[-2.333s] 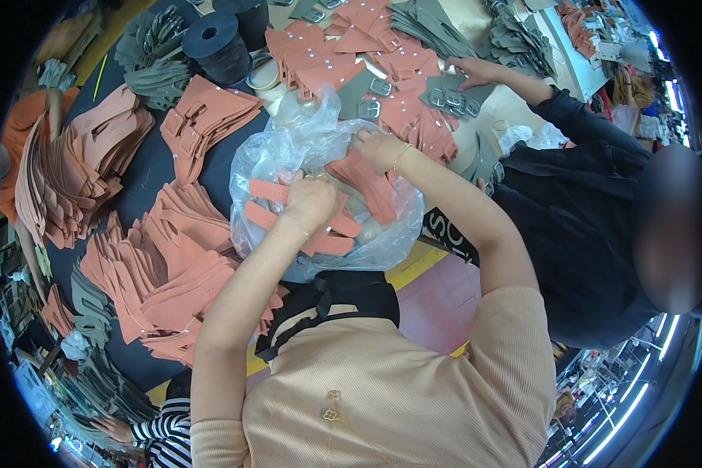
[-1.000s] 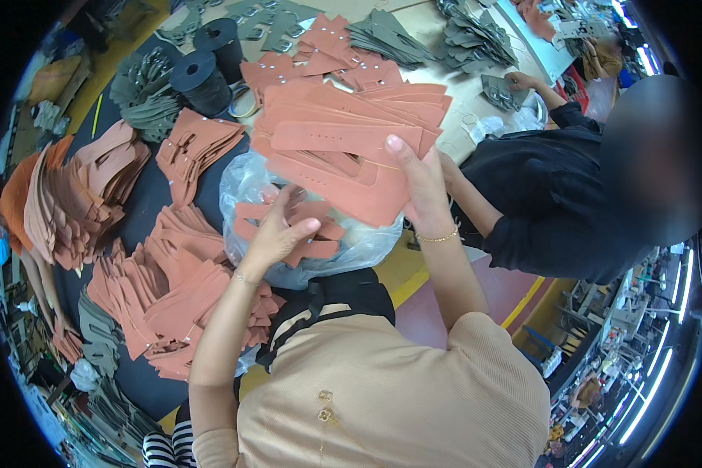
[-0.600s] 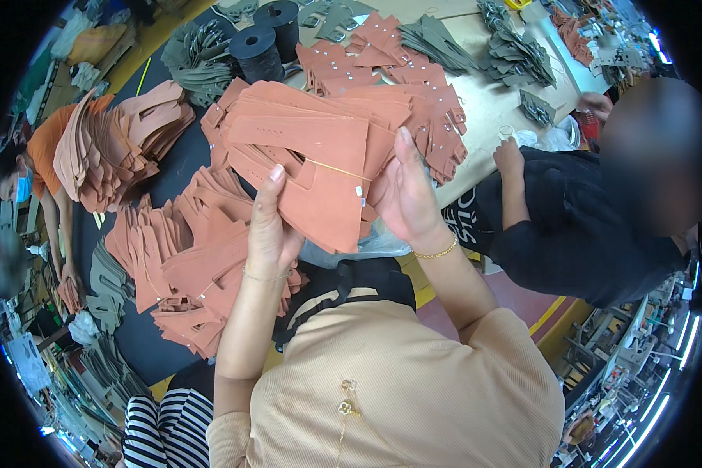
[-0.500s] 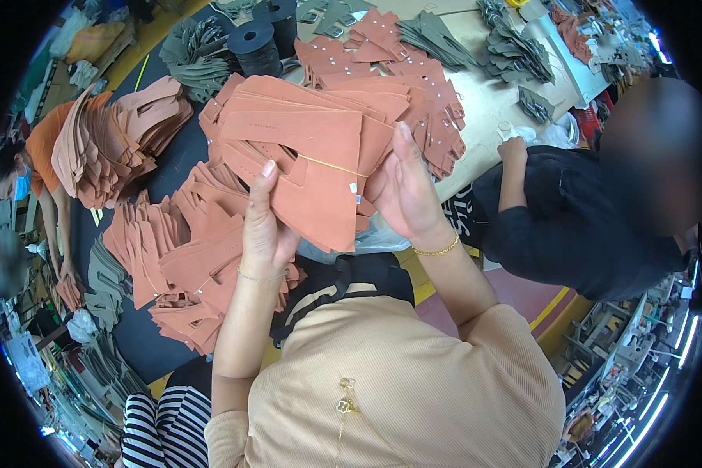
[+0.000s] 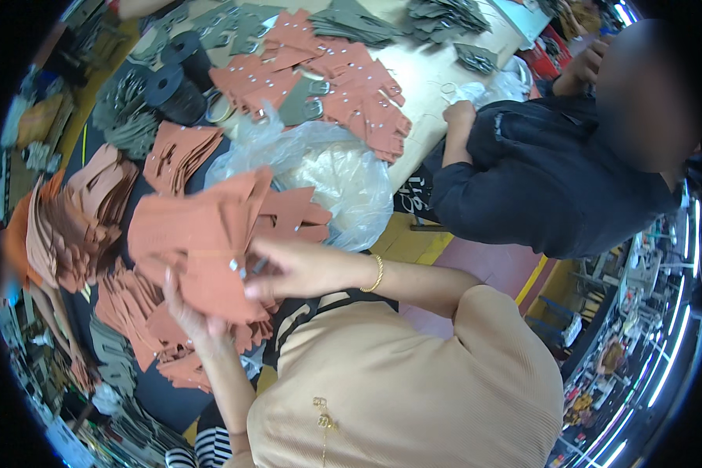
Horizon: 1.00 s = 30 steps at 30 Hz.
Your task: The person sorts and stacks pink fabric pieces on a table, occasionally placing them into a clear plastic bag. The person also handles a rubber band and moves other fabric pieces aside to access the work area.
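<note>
"How was the left hand (image 5: 197,321)?"
"It held the coral bundle (image 5: 191,234) by its near edge."
"The right hand (image 5: 292,269)?"
"Blurred, at the right side; I couldn't tell its grip."
"Where was the bundle?"
"Above the dark desk (image 5: 160,396), left of the clear bag (image 5: 347,187)."

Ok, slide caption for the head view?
Left hand holds coral bundle, right hand at its edge, near clear plastic bag.
</note>
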Each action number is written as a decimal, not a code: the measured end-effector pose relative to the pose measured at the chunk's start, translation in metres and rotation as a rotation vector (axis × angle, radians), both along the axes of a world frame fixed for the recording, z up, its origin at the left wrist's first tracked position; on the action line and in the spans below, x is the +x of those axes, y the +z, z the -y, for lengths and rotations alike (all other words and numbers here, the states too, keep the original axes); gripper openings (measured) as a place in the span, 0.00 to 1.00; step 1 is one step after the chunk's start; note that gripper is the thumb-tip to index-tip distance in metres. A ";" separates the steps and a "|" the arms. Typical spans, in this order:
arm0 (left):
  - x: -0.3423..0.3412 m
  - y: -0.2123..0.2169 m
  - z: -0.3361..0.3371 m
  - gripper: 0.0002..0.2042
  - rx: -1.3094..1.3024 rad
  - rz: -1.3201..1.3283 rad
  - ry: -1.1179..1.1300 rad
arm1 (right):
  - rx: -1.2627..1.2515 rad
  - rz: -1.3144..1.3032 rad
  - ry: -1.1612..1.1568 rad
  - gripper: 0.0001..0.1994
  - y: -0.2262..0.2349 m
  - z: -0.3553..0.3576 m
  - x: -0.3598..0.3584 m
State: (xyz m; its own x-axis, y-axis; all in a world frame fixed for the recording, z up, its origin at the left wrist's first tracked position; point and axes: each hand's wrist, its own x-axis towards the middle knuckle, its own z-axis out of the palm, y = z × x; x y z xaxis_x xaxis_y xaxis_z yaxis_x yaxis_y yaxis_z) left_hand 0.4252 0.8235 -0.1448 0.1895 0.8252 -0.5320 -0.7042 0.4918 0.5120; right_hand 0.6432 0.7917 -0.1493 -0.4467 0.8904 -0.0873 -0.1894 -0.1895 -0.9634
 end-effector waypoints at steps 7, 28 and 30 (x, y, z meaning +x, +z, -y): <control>-0.030 -0.014 0.019 0.25 -0.144 -0.211 0.161 | 0.241 0.469 0.477 0.27 -0.013 0.007 0.008; 0.009 -0.009 -0.001 0.29 -0.236 -0.238 0.166 | 0.222 0.648 0.375 0.24 -0.043 -0.069 0.058; 0.013 -0.008 -0.006 0.28 -0.235 -0.242 0.178 | 0.239 0.641 0.373 0.24 -0.047 -0.073 0.058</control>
